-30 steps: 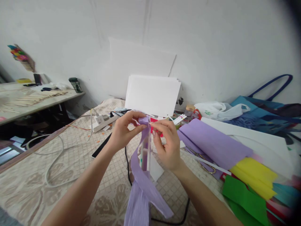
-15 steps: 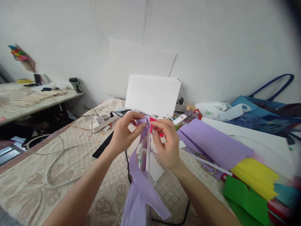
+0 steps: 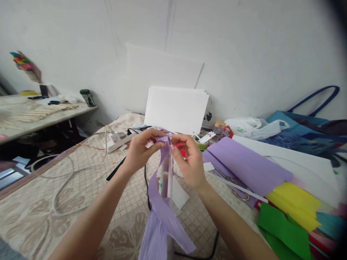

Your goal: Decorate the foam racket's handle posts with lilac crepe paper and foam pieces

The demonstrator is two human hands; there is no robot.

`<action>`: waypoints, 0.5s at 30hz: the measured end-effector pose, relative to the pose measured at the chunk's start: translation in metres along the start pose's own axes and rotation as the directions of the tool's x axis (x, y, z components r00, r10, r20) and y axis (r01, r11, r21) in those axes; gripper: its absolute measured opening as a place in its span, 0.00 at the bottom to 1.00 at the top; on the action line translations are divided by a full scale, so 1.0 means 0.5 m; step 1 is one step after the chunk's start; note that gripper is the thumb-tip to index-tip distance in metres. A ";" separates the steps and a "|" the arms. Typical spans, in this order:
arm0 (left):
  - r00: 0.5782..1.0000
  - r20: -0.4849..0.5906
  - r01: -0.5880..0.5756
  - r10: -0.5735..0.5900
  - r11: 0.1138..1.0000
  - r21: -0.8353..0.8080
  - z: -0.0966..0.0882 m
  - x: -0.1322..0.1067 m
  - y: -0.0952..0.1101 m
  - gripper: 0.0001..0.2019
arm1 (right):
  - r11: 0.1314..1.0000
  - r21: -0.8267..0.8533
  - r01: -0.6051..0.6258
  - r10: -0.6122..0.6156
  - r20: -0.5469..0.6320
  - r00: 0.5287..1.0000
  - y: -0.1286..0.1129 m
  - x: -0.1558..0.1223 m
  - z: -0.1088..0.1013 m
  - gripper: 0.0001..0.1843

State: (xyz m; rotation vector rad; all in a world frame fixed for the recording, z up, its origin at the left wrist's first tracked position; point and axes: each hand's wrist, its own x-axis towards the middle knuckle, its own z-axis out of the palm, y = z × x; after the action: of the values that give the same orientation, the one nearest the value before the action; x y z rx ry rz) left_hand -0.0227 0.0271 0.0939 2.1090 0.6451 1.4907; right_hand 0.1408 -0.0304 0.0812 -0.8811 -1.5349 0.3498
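Note:
A long purple crepe paper strip (image 3: 155, 187) hangs down in a curl from between my hands. My left hand (image 3: 143, 148) pinches its upper end between thumb and fingers. From the other side, my right hand (image 3: 188, 155) is closed, thumb and fingertips pressed on the gathered top edge of the same strip. Behind and below the strip stands a white upright frame-like piece (image 3: 168, 177), partly covered by the purple paper. More fringed purple paper (image 3: 154, 234) hangs at its lower part. Something red shows behind my right fingers, mostly hidden.
Scissors (image 3: 233, 186) lie right of my right hand, beside a purple paper roll (image 3: 244, 162), yellow paper (image 3: 294, 202) and green paper (image 3: 283, 229). Left are a power strip (image 3: 119, 141), a white cable (image 3: 55, 195) and a partly hidden phone (image 3: 115, 170). White boards (image 3: 176, 108) lean on the wall.
My right hand has moved left and its fingertips now meet the top of the purple strip. My left hand has shifted slightly, its forearm covering more of the phone.

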 end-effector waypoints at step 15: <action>0.998 0.012 -0.054 0.054 0.996 0.074 -0.002 -0.002 0.011 0.10 | 0.995 -0.041 0.096 -0.098 -0.063 0.993 -0.013 0.004 -0.004 0.05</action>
State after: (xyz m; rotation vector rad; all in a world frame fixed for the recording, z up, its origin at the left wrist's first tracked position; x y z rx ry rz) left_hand -0.0234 0.0221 0.0969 2.2049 0.6544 1.5059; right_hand 0.1406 -0.0338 0.0875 -0.8365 -1.5227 0.2206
